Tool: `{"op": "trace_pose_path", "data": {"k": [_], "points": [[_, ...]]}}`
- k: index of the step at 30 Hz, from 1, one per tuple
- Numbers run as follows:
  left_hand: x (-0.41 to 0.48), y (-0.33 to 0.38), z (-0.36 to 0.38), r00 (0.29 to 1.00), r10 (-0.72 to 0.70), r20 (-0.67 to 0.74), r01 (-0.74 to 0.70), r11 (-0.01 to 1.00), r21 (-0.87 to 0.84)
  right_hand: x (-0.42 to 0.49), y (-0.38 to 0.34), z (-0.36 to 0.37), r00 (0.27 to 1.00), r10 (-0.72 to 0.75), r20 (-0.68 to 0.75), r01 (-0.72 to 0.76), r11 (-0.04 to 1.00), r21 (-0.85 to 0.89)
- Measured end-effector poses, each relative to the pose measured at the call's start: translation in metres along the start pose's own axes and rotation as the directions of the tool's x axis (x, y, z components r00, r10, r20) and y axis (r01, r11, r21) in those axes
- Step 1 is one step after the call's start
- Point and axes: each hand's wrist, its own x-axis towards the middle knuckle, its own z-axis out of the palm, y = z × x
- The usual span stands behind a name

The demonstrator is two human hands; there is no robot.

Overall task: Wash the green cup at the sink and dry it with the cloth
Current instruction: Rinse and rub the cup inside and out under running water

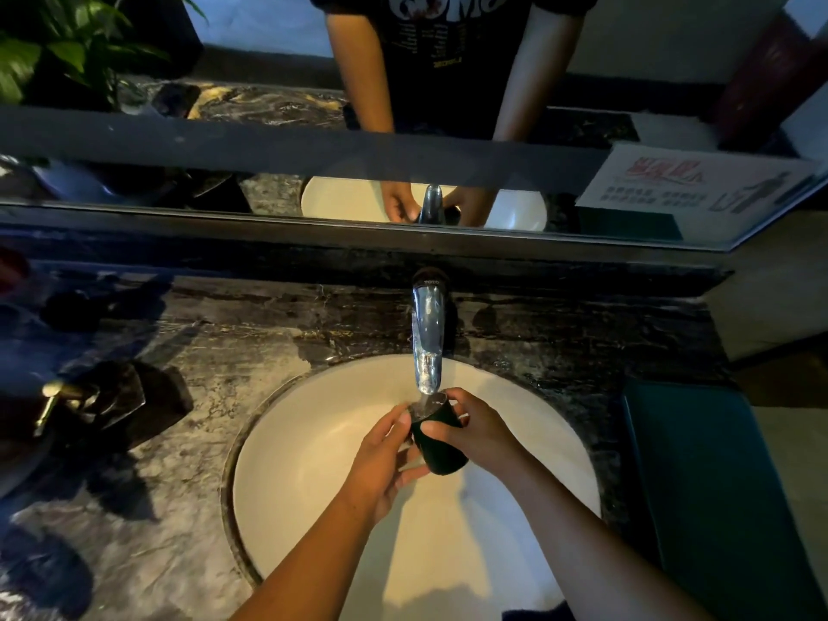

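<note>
Head view looks down on a round white ceramic sink (313, 477) set in a dark veined marble counter (188, 351), with a chrome spout (428, 338) at the far side. The small dark green cup (437, 441) is held tilted over the middle of the basin, its mouth up under the spout, where water seems to run in. The right hand (481, 434) is wrapped around the cup's wall, thumb across the near side; the left hand (381, 463) touches its left side and base with loosely curled fingers. The cup looks light and rigid, but wet and probably slippery, so a full grip around the body seems safest. A teal cloth-like sheet (708, 486) lies right of the sink.
</note>
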Motion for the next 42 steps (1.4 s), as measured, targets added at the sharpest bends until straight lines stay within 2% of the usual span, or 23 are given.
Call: {"op": "trace_pose_path", "data": {"k": [7, 10, 19, 26, 35, 42], "points": [[0.007, -0.004, 0.009, 0.997, -0.069, -0.045, 0.059, 0.980, -0.190, 0.002, -0.012, -0.007, 0.996, -0.072, -0.048, 0.058, 0.968, -0.244], [0.008, -0.003, 0.010, 0.994, -0.100, -0.049, 0.088, 0.973, -0.214, 0.001, -0.019, -0.010, 0.991, -0.125, -0.040, 0.106, 0.943, -0.316], [0.006, -0.001, 0.013, 0.994, -0.108, -0.018, 0.098, 0.953, -0.286, -0.001, -0.038, -0.020, 0.990, -0.143, 0.011, 0.127, 0.837, -0.533], [0.009, 0.002, 0.016, 0.984, -0.180, 0.009, 0.167, 0.889, -0.425, 0.000, -0.041, -0.026, 0.987, -0.162, 0.002, 0.134, 0.809, -0.572], [0.012, 0.004, 0.017, 0.980, -0.192, 0.057, 0.195, 0.846, -0.497, 0.006, -0.046, -0.032, 0.985, -0.174, 0.006, 0.137, 0.754, -0.643], [0.008, 0.005, 0.017, 0.976, -0.208, 0.059, 0.209, 0.834, -0.511, 0.007, -0.048, -0.033, 0.987, -0.162, 0.006, 0.127, 0.749, -0.650]]}}
